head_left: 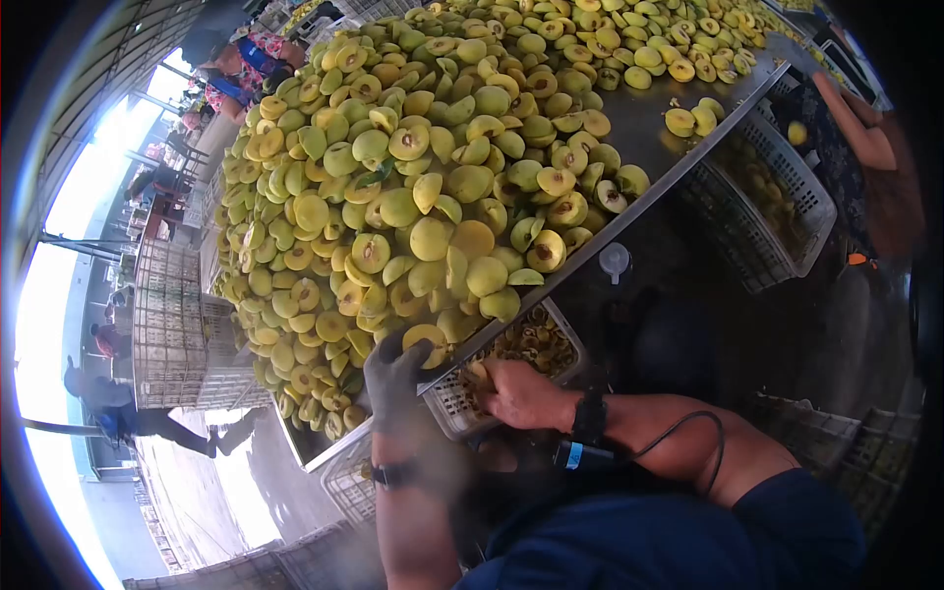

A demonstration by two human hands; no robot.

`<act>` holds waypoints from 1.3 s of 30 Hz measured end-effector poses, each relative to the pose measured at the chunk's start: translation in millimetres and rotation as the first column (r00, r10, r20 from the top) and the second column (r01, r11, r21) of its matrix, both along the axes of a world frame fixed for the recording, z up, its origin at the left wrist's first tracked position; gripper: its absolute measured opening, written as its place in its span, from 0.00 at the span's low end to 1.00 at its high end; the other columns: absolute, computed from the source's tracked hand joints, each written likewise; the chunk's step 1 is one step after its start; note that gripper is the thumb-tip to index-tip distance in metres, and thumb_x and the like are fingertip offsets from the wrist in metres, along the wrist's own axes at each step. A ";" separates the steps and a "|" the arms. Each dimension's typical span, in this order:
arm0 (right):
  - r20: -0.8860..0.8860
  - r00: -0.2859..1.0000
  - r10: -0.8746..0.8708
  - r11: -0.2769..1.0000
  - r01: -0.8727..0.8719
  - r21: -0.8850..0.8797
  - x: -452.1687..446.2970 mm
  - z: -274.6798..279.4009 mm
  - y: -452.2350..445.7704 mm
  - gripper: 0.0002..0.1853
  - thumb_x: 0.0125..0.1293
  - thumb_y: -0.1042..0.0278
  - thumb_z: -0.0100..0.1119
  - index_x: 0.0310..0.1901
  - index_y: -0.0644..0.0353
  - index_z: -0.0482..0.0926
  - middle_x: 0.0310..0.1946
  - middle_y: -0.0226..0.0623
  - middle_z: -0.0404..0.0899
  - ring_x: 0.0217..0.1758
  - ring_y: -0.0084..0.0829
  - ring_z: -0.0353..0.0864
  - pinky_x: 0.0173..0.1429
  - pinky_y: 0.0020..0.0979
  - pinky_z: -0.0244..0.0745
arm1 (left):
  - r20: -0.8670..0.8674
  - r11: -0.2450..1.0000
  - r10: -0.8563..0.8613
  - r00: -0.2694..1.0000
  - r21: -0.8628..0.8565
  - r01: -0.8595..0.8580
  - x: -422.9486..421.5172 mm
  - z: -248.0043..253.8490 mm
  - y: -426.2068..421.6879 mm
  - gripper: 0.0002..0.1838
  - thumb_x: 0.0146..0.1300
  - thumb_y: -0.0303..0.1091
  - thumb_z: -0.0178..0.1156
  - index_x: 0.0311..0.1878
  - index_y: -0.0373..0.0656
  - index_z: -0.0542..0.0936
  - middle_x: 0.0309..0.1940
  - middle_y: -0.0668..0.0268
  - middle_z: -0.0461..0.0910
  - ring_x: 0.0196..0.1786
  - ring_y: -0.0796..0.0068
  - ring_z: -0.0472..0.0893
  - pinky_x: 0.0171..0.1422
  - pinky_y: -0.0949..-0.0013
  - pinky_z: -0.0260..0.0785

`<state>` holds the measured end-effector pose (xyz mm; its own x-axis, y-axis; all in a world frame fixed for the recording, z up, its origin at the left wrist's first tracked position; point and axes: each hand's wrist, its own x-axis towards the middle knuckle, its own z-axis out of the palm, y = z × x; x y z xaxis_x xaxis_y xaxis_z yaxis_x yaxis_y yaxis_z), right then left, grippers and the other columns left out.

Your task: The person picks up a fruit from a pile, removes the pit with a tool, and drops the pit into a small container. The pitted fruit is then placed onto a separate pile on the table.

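Note:
My left hand (pixel 393 382), in a grey glove, is closed around a yellow-green stone fruit half (pixel 427 346) at the near edge of the heap. The fruit's cut face with a brown hollow shows. My right hand (pixel 529 393), bare, is closed just to the right, over a white plastic basket (pixel 575 344). A small pale thing shows at its fingertips, too hidden to name. Brown pits or scraps (pixel 539 341) lie in that basket. The big heap of halved fruit (pixel 393 206) covers the metal table (pixel 644 202) in front of me.
A metal rim runs along the table's near edge. At right stands a crate (pixel 787 197) with fruit in it, beside another person's arm (pixel 865 133). A person in a floral top (pixel 261 59) is at the far left. Stacked crates (pixel 167 315) and a walking person (pixel 123 408) are at left.

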<state>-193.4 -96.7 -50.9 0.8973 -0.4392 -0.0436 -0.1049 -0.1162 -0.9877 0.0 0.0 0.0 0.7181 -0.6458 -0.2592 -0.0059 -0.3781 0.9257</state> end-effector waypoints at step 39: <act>0.082 0.943 0.322 0.945 -0.325 0.023 -7.3 17.0 2.4 0.12 0.71 0.68 0.60 0.51 0.66 0.79 0.39 0.48 0.85 0.45 0.40 0.85 0.53 0.40 0.79 | -0.039 0.864 0.283 0.958 -0.425 -0.272 -87.1 -18.4 31.3 0.17 0.69 0.30 0.60 0.58 0.34 0.81 0.48 0.58 0.84 0.51 0.61 0.85 0.55 0.62 0.78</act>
<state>-200.7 -94.4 -33.9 0.9921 -0.1241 0.0205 0.0085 -0.0961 -0.9953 -87.1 31.3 -18.4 0.8863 -0.4631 0.0117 0.0174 0.0584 0.9981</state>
